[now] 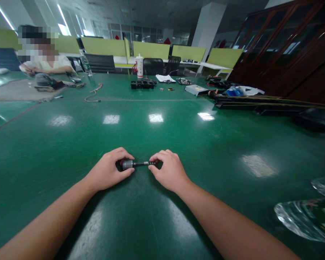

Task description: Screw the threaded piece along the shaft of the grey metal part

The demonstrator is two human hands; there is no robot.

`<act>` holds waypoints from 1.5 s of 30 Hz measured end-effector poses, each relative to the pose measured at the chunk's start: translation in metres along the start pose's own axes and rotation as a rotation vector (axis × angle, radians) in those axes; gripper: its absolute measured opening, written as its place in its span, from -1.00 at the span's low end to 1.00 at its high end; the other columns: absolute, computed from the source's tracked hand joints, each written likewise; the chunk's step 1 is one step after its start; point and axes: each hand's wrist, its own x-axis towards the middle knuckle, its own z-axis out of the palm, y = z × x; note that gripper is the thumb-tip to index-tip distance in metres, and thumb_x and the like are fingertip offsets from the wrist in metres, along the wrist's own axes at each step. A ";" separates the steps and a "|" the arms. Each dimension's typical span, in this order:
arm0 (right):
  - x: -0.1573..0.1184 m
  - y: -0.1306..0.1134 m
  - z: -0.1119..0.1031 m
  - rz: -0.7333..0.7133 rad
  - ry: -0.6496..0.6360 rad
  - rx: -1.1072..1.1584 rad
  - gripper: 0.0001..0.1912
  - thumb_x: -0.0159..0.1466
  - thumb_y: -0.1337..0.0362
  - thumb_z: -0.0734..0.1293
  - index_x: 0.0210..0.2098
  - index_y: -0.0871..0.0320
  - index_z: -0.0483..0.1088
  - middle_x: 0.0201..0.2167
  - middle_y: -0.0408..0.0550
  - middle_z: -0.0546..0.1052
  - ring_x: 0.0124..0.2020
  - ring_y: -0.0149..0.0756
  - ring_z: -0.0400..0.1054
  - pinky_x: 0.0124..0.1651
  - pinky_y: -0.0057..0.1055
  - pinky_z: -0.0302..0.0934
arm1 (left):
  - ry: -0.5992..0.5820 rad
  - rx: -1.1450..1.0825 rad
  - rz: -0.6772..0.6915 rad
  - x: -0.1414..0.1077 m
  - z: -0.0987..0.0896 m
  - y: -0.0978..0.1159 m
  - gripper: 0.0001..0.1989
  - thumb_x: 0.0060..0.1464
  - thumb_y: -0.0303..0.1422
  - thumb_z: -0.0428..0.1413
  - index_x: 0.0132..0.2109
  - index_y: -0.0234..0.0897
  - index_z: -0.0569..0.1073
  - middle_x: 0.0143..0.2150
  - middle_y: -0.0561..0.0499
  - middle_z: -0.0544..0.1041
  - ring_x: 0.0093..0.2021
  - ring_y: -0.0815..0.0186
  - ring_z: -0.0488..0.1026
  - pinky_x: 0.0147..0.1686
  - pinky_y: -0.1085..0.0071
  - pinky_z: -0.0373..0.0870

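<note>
My left hand (pixel 108 169) is curled loosely around a screwdriver (pixel 128 164) with a grey and black barrel handle. Its thin dark shaft points right, low over the green table (pixel 162 133). At the shaft's silvery tip, my right hand (pixel 169 168) pinches a small dark ridged piece (pixel 151 163) between thumb and fingertips. The tip and this piece meet or nearly meet; whether they are joined I cannot tell. Part of the handle's end is hidden inside my left hand.
Plastic bottles (pixel 308 218) lie at the right edge. Farther back are a black part (pixel 143 84), a white bottle (pixel 139 66), a cord (pixel 93 94), a metal box (pixel 196 90) and long dark bars (pixel 260 103). Another person (pixel 48 65) sits at the far left.
</note>
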 end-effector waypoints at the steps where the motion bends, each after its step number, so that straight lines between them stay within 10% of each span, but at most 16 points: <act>1: 0.000 0.000 0.000 -0.005 -0.006 0.004 -0.91 0.15 0.32 0.46 -0.31 0.04 0.55 -0.31 -0.15 0.57 -0.17 -0.22 0.34 -0.07 -0.23 0.10 | 0.001 -0.002 0.003 0.000 0.000 0.000 -0.80 0.07 -0.27 0.20 -0.15 -0.24 0.54 -0.22 -0.02 0.54 -0.23 0.24 0.49 -0.20 0.35 0.40; 26: -0.005 -0.013 0.004 -0.120 -0.035 0.417 -0.60 0.06 0.47 0.44 -0.11 0.06 0.46 -0.34 -0.21 0.55 -0.33 -0.40 0.41 -0.17 -0.44 0.30 | -0.132 -0.153 0.074 -0.001 0.003 0.010 -0.77 0.11 -0.26 0.21 -0.09 -0.22 0.52 -0.18 -0.02 0.55 -0.19 0.24 0.50 -0.18 0.36 0.39; 45: -0.003 -0.012 0.003 -0.112 -0.097 0.309 -0.62 0.18 0.48 0.40 -0.01 0.11 0.46 -0.25 -0.09 0.58 -0.16 -0.30 0.44 -0.01 -0.31 0.28 | -0.092 -0.181 -0.090 -0.002 0.007 0.008 -0.73 0.11 -0.16 0.21 -0.15 -0.27 0.51 -0.31 0.03 0.57 -0.32 0.28 0.49 -0.32 0.42 0.37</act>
